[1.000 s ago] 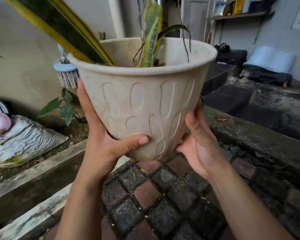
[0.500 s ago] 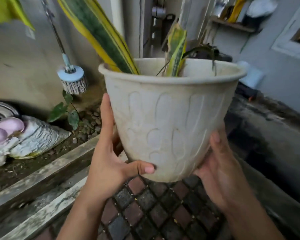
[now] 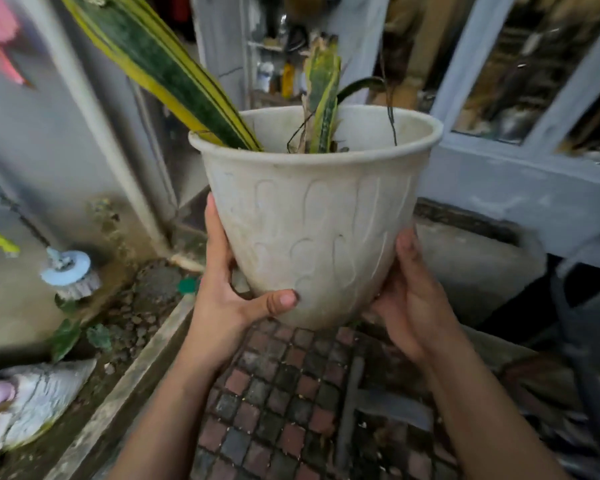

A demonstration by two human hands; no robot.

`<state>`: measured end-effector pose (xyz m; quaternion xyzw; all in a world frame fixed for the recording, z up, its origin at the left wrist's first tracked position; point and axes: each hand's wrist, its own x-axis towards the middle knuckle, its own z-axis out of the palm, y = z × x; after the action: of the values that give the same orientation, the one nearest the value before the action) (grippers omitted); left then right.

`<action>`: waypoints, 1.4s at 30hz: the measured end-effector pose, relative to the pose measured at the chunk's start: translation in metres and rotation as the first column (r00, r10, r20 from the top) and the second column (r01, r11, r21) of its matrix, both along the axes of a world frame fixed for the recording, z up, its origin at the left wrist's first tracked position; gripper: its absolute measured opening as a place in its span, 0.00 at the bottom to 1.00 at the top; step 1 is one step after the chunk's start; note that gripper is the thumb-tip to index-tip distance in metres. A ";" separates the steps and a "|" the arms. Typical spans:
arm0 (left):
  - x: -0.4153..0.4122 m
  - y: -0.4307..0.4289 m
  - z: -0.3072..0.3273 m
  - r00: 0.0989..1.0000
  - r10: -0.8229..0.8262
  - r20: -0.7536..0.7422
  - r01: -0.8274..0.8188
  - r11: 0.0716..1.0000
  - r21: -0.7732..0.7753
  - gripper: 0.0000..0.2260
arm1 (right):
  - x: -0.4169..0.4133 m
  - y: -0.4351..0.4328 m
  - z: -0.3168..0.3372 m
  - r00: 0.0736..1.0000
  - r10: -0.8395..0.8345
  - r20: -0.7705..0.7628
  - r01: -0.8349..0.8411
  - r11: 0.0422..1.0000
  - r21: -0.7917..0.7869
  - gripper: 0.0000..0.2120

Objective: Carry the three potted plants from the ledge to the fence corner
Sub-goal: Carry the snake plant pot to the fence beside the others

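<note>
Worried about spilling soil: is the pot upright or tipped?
Nearly upright. The pot has its rim on top, leaning slightly, held off the ground between left hand and right hand.

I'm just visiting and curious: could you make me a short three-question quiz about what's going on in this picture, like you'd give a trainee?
1. True or false: the white pot is resting on the brick paving.
2. Which holds the pot? A) left hand only B) right hand only C) both hands
3. Fill in: the long striped leaf leans toward the picture's upper ____.

Key
1. False; it is held up in the air above the paving.
2. C; one hand on each side, low on the pot.
3. Left.
</note>
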<state>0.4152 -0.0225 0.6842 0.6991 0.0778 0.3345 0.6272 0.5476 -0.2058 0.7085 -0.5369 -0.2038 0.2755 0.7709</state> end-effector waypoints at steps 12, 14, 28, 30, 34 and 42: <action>0.100 -0.260 0.096 0.866 -0.418 0.276 0.416 0.907 0.066 0.65 | 0.006 -0.289 0.092 0.840 -0.420 0.344 0.377 0.907 0.187 0.47; 0.116 -0.310 0.108 0.826 -0.484 0.288 0.484 0.872 0.077 0.67 | 0.003 -0.339 0.098 0.783 -0.504 0.364 0.455 0.864 0.217 0.46; 0.170 -0.651 0.103 0.310 -0.903 0.299 0.944 0.329 0.013 0.63 | -0.086 -0.630 0.091 0.214 -0.921 0.325 0.913 0.307 0.268 0.41; 0.173 -0.692 0.096 0.221 -0.931 0.290 0.974 0.225 -0.022 0.63 | -0.098 -0.657 0.084 0.137 -0.942 0.307 0.942 0.220 0.254 0.40; 0.182 -0.772 0.082 0.051 -0.964 0.259 0.998 0.038 -0.054 0.67 | -0.112 -0.712 0.067 -0.026 -0.949 0.315 0.971 0.050 0.232 0.41; 0.191 -0.925 0.064 -0.261 -0.930 0.258 0.948 -0.297 -0.116 0.59 | -0.132 -0.805 0.055 -0.318 -0.925 0.208 0.942 -0.284 0.177 0.48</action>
<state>0.6061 -0.9472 0.7484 0.3778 -0.4813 -0.2888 0.7363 0.4154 -1.0113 0.7631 -0.5380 0.2167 -0.5218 0.6256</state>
